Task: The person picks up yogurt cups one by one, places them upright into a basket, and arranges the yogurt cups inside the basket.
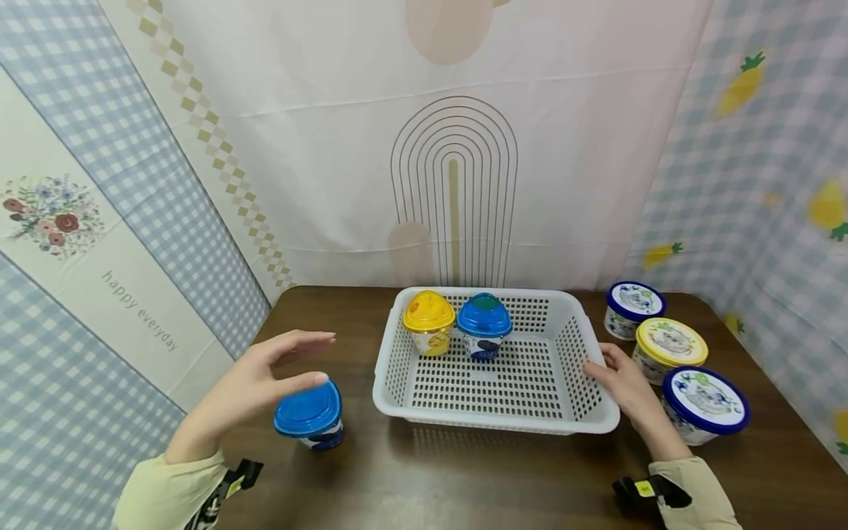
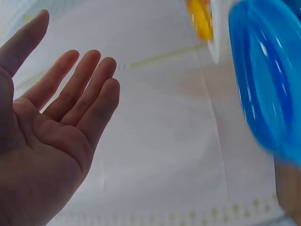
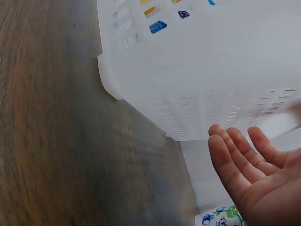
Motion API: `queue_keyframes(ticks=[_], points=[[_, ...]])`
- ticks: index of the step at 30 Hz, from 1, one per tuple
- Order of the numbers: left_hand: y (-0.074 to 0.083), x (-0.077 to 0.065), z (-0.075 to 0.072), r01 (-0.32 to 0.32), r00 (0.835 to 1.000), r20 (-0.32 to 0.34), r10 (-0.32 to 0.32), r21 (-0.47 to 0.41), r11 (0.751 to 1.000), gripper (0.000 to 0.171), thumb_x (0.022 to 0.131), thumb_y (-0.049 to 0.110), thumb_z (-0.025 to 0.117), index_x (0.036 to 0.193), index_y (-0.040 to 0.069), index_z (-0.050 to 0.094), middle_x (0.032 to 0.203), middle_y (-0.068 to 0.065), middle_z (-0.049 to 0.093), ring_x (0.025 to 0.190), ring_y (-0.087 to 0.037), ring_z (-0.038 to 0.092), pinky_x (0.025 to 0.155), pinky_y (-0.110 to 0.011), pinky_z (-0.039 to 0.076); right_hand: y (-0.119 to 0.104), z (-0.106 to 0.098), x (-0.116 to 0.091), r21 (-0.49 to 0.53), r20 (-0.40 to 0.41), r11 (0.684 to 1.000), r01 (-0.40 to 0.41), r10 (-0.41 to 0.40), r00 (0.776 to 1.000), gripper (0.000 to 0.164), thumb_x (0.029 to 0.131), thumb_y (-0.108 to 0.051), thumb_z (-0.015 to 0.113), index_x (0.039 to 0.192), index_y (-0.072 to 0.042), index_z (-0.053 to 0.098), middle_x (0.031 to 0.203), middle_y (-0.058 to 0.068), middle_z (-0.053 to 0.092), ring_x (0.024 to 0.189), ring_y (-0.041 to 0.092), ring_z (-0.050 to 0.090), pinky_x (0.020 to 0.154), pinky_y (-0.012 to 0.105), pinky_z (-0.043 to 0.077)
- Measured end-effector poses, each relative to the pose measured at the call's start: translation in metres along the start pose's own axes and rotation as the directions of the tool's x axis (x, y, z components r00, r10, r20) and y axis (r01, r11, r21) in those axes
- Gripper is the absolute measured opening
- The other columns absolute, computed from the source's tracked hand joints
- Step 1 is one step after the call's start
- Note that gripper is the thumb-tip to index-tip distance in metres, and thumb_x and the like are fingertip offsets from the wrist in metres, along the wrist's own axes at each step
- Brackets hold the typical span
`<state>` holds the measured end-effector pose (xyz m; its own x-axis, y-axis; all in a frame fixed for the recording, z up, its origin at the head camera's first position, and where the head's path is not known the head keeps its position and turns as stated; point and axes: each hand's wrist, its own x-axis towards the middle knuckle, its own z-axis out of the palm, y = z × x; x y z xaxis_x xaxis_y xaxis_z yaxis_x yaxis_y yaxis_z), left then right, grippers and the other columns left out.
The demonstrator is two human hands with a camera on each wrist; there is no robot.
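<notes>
My left hand (image 1: 255, 372) hovers by a yogurt cup with a blue lid (image 1: 308, 412) on the left of the table, its thumb and fingers spread apart around nothing. In the left wrist view the palm faces the camera, and the blue lid (image 2: 268, 80) fills the right edge. At the right end of a white plastic basket (image 1: 490, 421), my right hand (image 1: 626, 386) holds the rim, thumb over the edge and fingers outside. Those fingers (image 3: 230, 162) lie along the basket's side wall in the right wrist view. Inside the basket stand a yellow-lidded cup (image 1: 430, 324) and a blue-lidded cup (image 1: 485, 326).
To the right of my right hand stand three round tubs on the brown table (image 1: 424, 486): one blue-lidded (image 1: 634, 305) at the back, one yellow-lidded (image 1: 670, 346), and another blue-lidded (image 1: 705, 405) in front. A printed cloth (image 1: 331, 184) hangs behind the table.
</notes>
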<state>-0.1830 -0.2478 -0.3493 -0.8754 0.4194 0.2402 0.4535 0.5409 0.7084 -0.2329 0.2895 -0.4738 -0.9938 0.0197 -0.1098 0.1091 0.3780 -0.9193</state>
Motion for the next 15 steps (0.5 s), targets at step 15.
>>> queue_keyframes(ticks=[15], points=[[-0.038, -0.047, -0.009, 0.055, 0.993, -0.110, -0.051, 0.040, 0.998, 0.053, 0.092, 0.017, 0.076, 0.141, 0.022, 0.056, 0.132, -0.001, 0.064, 0.117, -0.001, 0.059, 0.093, -0.012, 0.044, 0.005, -0.001, -0.001, 0.040, 0.006, 0.999, 0.003, -0.003, 1.000, 0.058, 0.103, -0.025, 0.054, 0.147, 0.003, 0.029, 0.138, 0.036, 0.047, 0.095, 0.028, 0.070, 0.072, 0.042, 0.060]])
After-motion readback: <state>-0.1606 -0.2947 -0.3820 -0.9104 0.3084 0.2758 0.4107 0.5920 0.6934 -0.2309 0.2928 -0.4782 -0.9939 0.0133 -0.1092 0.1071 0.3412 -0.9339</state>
